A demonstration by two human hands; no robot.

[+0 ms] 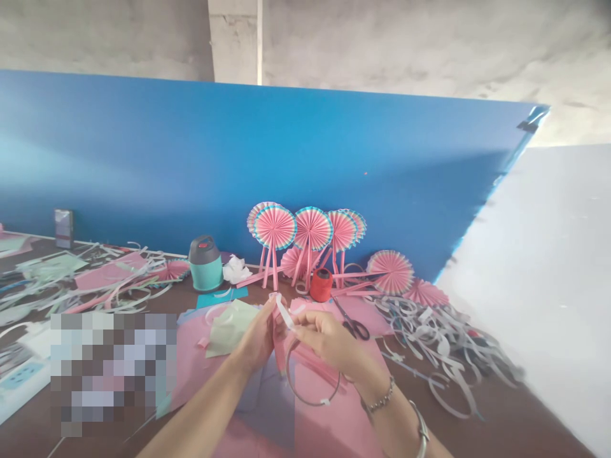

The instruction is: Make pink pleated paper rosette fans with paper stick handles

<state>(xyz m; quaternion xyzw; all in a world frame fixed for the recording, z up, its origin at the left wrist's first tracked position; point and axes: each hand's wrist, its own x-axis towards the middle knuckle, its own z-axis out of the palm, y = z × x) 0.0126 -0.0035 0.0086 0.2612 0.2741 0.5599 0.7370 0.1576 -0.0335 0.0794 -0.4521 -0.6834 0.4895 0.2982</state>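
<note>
My left hand [258, 340] and my right hand [324, 340] meet over a pink paper sheet [329, 413]. Both pinch a thin white strip [285, 313] held between the fingertips. A thin loop, like a hair tie or wire ring [310, 391], hangs below my right hand. A light green paper piece [229, 327] lies just left of my left hand. Black-handled scissors [352, 324] rest right of my right hand. A red thread spool [321, 284] stands behind them.
Several pink paper fans on sticks [310, 238] lean on the blue board [238, 152]. A teal container with a dark lid [205, 263] stands left of them. Curled paper strips [439, 343] pile up at right and left. A white wall panel [548, 286] borders the right.
</note>
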